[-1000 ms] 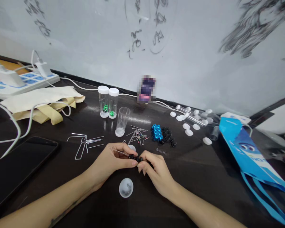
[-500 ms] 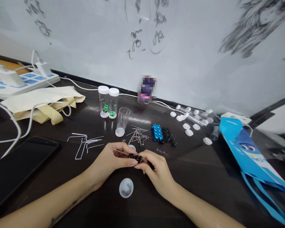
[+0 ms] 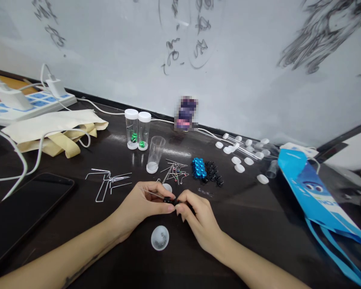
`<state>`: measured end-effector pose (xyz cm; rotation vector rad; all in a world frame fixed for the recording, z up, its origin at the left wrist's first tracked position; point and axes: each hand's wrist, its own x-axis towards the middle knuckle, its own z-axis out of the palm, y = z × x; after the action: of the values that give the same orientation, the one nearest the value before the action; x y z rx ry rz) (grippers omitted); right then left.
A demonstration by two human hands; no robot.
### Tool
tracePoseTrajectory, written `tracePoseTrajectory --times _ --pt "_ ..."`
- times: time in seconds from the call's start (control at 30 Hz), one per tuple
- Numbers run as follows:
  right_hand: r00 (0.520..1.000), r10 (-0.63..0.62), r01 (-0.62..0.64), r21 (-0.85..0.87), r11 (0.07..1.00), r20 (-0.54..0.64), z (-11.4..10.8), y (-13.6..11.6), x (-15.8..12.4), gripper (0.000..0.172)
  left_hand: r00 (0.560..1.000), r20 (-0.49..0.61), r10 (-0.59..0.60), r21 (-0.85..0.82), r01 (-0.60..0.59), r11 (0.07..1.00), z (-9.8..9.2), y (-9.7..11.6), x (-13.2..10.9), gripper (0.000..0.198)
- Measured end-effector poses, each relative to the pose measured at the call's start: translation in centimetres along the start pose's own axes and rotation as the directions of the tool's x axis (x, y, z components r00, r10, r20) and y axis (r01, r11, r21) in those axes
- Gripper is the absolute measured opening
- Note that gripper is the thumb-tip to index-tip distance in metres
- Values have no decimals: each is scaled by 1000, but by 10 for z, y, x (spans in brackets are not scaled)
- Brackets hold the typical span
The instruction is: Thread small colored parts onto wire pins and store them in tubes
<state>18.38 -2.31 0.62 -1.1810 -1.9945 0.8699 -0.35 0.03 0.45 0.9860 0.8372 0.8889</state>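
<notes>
My left hand (image 3: 140, 202) is closed in a pinch round a small black spool-like part (image 3: 169, 200), and a thin metal wire (image 3: 152, 193) runs from it back toward the palm. The thumb and fingers of my right hand (image 3: 200, 214) are pinched at the part's right end; they hide most of that end. Just below the hands stands a small white cup (image 3: 160, 243) with tiny metal pieces inside. Another white cup or cap (image 3: 167, 187) is partly covered behind my left fingers. Beyond lie metal pins with coloured dots (image 3: 175, 171), blue metallic parts (image 3: 199, 167) and black parts (image 3: 213, 172).
Bent metal rods (image 3: 110, 180) lie at left, near a dark phone (image 3: 30, 212). Two capped clear tubes (image 3: 132, 128) hold green parts, beside an uncapped tube (image 3: 156, 150). White caps (image 3: 240, 168) and more tubes lie at right, near a blue bag (image 3: 307, 180).
My right fingers have shifted slightly over the right end of the black part, so less of it shows. My left hand has barely moved.
</notes>
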Motion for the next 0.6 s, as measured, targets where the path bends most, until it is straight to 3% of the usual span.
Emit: tracePoseTrajectory --times 0.1,0.2,0.33,0.47,0.6 --pt "1000 -18 17 25 1000 15 0 1 0 34 1000 -4 -1 -19 1 1000 0 -1 0 21" --pt "998 -12 16 59 998 -56 0 0 1 18 999 -33 -4 -85 1 996 -1 -1 1 20" --pt "997 -26 27 21 999 -74 0 -3 0 12 999 -40 1 -97 -4 995 -2 -1 1 20" --pt "999 -17 16 -11 1000 -38 -1 -4 1 26 1000 -22 -4 -66 3 998 -1 -1 0 20" --pt "997 -6 7 3 1000 -83 -1 -5 1 16 999 -35 6 -71 -8 997 -1 0 -1 20"
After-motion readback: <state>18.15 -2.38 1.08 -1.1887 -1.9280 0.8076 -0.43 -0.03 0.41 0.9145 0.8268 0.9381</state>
